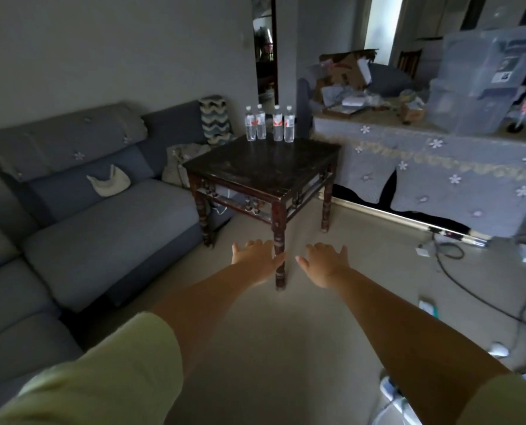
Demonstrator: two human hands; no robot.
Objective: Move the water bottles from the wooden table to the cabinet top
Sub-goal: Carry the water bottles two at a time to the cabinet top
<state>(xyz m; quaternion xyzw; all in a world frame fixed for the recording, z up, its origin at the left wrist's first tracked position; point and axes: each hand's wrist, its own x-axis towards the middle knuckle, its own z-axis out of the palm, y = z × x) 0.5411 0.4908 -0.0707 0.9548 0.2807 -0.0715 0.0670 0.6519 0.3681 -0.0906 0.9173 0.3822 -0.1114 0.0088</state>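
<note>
Hands: your left hand and right hand reach forward, fingers spread and relaxed, holding nothing; they hang over the floor, short of the bench, likely readying to take a bottle each.
Bench: the dark wooden bench stands ahead of you, between the sofa and the cabinet.
Bottles: four water bottles stand upright in a row at its far edge, two close pairs, so you must lean across the whole top.
Cabinet top: the cloth-draped cabinet top lies to the right, crowded with boxes and clear bins; pick a bare patch near its left end.
</note>
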